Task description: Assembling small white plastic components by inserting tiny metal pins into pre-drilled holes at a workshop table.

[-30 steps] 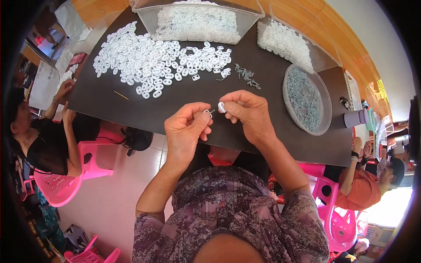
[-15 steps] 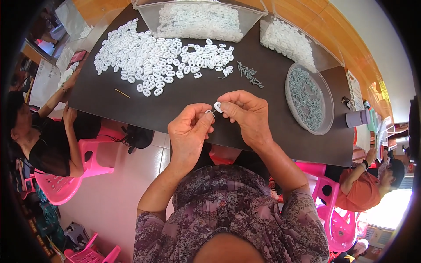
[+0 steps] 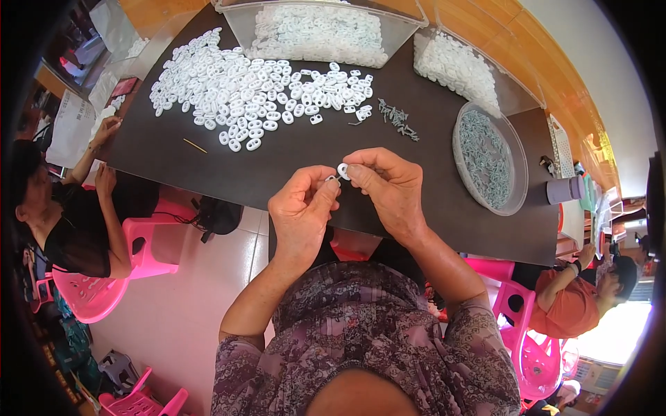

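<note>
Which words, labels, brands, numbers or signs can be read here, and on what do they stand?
None can be quoted reliably.
White sack, far left: dark print, too small and blurred.
Pale panel, lower right: faint marks, too small and blurred.
White piece in the right hand: no lettering visible.
Purple-grey container: no lettering visible.

One left hand plus one right hand mid-frame, with one white piece pinched in each. On one tabletop: one big white heap upper left, way too many pieces to count. Two clear bins up top, one round tray at right, one small grey pile, one thin stick, one lavender cup. Also at least three pink chairs and two co-workers.
</note>
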`<state>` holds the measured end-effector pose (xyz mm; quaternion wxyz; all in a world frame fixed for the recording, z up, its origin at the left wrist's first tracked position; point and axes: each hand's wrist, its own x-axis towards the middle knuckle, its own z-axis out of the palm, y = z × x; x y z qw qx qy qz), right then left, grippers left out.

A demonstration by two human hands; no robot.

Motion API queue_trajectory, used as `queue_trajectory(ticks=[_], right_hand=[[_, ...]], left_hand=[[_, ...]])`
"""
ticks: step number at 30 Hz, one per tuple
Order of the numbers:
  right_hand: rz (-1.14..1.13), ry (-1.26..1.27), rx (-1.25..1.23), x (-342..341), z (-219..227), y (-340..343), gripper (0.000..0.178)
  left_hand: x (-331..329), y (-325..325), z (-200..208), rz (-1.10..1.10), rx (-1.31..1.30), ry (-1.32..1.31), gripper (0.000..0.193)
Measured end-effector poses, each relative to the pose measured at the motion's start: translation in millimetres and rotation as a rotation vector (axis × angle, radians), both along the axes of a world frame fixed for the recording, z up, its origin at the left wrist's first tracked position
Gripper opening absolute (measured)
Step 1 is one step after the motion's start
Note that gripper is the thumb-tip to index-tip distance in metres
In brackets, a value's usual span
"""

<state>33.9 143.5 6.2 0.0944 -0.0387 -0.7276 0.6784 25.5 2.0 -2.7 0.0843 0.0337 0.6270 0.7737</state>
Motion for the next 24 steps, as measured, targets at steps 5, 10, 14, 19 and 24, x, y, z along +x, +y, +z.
queue_trajectory(ticks=[5,10,14,19,24], right_hand=[[-0.002,0.025,0.051,1.5,-2.2,-0.3,0.011],[-0.005,0.045,0.123,1.2,-1.4,-0.8,0.011],[0.001,0.028,0.111,1.8,-0.5,-3.4,0.011],[0.027,0.052,0.124,1.4,-2.4,-4.6,0.011],[0.036,0.076,0.152,2.3,-2.9,-3.5,0.01]], left_hand=[[0.9,0.8,-2.8,0.011,0.015,0.009,0.011],[1.1,-0.1,-3.7,-0.003,0.005,0.001,0.013],[1.1,-1.2,-5.1,0.002,-0.005,0.011,0.013],[1.7,-0.5,-6.7,0.025,0.081,0.002,0.019],[0.9,-0.8,-8.8,-0.025,0.096,0.049,0.024]])
